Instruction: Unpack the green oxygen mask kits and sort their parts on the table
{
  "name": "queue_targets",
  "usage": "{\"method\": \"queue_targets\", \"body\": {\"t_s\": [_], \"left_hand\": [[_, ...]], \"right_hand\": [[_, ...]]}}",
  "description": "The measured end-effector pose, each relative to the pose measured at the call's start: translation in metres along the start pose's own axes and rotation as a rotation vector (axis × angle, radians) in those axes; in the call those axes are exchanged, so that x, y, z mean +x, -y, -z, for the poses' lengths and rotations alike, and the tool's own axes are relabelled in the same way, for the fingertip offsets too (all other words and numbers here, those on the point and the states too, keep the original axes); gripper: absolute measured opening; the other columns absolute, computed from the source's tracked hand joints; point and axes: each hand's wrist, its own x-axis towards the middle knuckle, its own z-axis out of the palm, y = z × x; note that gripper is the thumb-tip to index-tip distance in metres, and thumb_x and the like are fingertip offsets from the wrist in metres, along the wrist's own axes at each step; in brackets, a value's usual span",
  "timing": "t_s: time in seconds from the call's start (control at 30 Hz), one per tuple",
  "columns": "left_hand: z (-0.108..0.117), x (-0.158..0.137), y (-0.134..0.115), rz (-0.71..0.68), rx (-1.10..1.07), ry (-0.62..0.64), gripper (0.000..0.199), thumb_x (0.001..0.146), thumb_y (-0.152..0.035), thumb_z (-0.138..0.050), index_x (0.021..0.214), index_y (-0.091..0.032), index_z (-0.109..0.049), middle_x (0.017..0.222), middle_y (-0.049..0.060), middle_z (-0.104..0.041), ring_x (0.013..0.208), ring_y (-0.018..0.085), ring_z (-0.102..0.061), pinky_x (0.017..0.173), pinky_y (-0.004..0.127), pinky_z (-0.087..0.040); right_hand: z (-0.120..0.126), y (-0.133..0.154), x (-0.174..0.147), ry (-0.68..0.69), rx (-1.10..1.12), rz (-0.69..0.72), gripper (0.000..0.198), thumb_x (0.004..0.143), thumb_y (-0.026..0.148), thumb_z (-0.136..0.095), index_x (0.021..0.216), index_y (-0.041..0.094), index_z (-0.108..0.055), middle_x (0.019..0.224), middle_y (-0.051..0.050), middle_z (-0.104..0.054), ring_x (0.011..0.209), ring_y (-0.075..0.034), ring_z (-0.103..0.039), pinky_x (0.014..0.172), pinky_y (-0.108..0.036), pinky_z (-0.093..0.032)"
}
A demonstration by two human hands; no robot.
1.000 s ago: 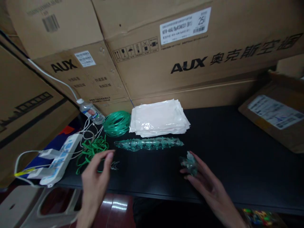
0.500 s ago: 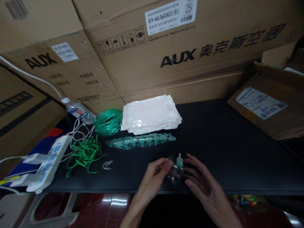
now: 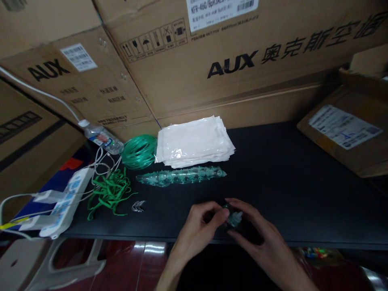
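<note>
A small clear-green oxygen mask (image 3: 235, 219) is held near the table's front edge, its connector pointing right. My left hand (image 3: 202, 226) pinches its left side between thumb and fingers. My right hand (image 3: 261, 232) curves round the other side, fingertips above and thumb below; part of the mask is hidden between the hands. Left of them lie several thin metal nose clips (image 3: 138, 206) and a tangle of green elastic straps (image 3: 110, 190). Behind, a long row of nested clear-green masks (image 3: 182, 176) lies across the table.
A stack of white plastic-wrapped packets (image 3: 194, 141) and a coil of green tubing (image 3: 138, 151) lie at the back. Leftward are a plastic bottle (image 3: 104, 139) and a power strip (image 3: 68, 202) with cables. Large cartons (image 3: 169, 81) stand behind; an open carton (image 3: 342, 129) sits right.
The mask has been turned so its connector points right instead of up. My right hand has closed in around it. The camera view has shifted slightly.
</note>
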Motion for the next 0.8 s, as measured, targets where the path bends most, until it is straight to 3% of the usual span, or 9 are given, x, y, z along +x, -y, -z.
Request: {"method": "queue_targets", "body": {"t_s": [0.1,0.3,0.4,0.57,0.7,0.8], "left_hand": [[0.002,-0.001,-0.002,-0.046,0.061,-0.040,0.041,0.099,-0.047,-0.057,0.079,-0.015,-0.072,0.075,0.000,-0.060,0.073,0.015,-0.053,0.065,0.025,-0.037],[0.016,-0.007,-0.002,-0.140,-0.015,-0.026,0.036,0.099,-0.047,-0.059,0.098,-0.016,-0.077,0.096,0.007,-0.069,0.093,0.021,-0.062,0.081,0.028,-0.044],[0.018,-0.011,-0.001,-0.160,-0.044,-0.005,0.023,0.097,-0.037,-0.065,0.103,-0.019,-0.077,0.104,0.007,-0.071,0.102,0.023,-0.063,0.092,0.030,-0.044],[0.015,-0.014,-0.003,-0.072,-0.140,-0.044,0.019,0.097,-0.033,-0.066,0.097,-0.018,-0.077,0.094,0.003,-0.072,0.092,0.019,-0.064,0.084,0.026,-0.046],[0.015,-0.014,-0.003,-0.002,-0.185,-0.040,0.022,0.095,-0.036,-0.067,0.094,-0.016,-0.078,0.087,0.003,-0.072,0.084,0.017,-0.063,0.079,0.024,-0.048],[0.015,-0.014,-0.003,0.021,-0.193,-0.024,0.023,0.094,-0.037,-0.068,0.094,-0.016,-0.078,0.086,0.003,-0.073,0.080,0.016,-0.064,0.076,0.024,-0.049]], "right_hand": [[-0.001,0.002,0.001,-0.019,-0.017,0.009,0.050,0.084,0.020,-0.075,0.130,0.036,-0.065,0.131,-0.003,-0.070,0.121,-0.024,-0.068,0.105,-0.037,-0.055],[-0.003,0.006,0.003,-0.166,0.264,-0.275,0.046,0.082,0.037,-0.079,0.125,0.031,-0.063,0.121,-0.005,-0.071,0.106,-0.023,-0.074,0.093,-0.034,-0.062],[-0.004,0.009,0.006,-0.164,0.312,-0.318,0.041,0.082,0.043,-0.079,0.117,0.028,-0.064,0.109,-0.005,-0.074,0.095,-0.022,-0.076,0.084,-0.032,-0.064],[-0.007,0.014,0.008,-0.118,0.306,-0.332,0.035,0.081,0.043,-0.080,0.108,0.026,-0.067,0.105,-0.006,-0.078,0.100,-0.024,-0.076,0.089,-0.034,-0.062],[-0.006,0.019,0.009,-0.041,0.234,-0.313,0.042,0.083,0.039,-0.076,0.123,0.028,-0.068,0.119,-0.007,-0.077,0.109,-0.025,-0.074,0.097,-0.038,-0.060],[-0.004,0.024,0.010,0.041,0.142,-0.274,0.037,0.085,0.037,-0.072,0.122,0.029,-0.072,0.118,-0.006,-0.078,0.107,-0.026,-0.075,0.096,-0.040,-0.060]]}}
